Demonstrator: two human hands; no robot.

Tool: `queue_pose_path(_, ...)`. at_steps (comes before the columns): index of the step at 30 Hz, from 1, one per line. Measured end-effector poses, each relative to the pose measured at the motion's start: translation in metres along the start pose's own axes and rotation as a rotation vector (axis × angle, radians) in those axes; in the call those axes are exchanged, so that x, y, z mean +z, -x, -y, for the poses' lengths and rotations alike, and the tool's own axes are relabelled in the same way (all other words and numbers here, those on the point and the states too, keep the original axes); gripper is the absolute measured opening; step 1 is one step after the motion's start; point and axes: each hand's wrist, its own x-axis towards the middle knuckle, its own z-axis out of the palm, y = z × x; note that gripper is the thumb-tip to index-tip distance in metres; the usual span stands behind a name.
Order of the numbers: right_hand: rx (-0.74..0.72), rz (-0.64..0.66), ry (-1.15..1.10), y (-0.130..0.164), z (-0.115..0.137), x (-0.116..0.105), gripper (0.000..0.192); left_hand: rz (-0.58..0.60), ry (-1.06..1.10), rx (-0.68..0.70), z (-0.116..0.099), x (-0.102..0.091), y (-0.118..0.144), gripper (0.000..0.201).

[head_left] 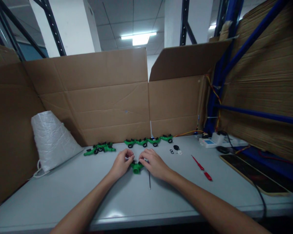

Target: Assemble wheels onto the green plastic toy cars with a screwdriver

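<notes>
Now both hands, left hand point(122, 164) & right hand point(153, 164), pinch closed on green fitting point(136, 167) betw. them, mid-assembly; next needs steady twist.

The desk point(63, 195) lies bare in front of and to the left of the hands. Behind them a row of green fittings point(146, 141) lines the cardboard wall point(100, 97), which closes off the back. A white bag point(51, 139) blocks the far left. To the right lie a thin rod point(149, 180), a red screwdriver point(202, 168) and a tablet point(254, 174).
</notes>
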Motion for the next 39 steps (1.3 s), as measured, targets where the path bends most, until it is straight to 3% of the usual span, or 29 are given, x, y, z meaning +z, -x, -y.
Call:
queue_pose_path(8, -0.009, -0.058, -0.042, -0.0004, -0.0007, -0.0027, 0.04, -0.117, 0.012, 0.005, -0.0057, -0.0043, 0.0012, 0.02)
queue_pose_path(14, 0.005, -0.045, -0.075, 0.0004, 0.0012, -0.0034, 0.038, -0.045, -0.039, 0.015, -0.0019, -0.0031, 0.0019, 0.016)
queue_pose_path(30, 0.042, -0.059, -0.109, 0.0007, 0.0018, -0.0043, 0.04, -0.068, -0.116, 0.073, -0.0002, -0.0036, 0.0031, 0.01)
queue_pose_path(39, 0.068, -0.071, -0.067, 0.001, 0.0024, -0.0064, 0.032, -0.048, -0.155, 0.074, -0.0096, -0.0069, 0.003, 0.004)
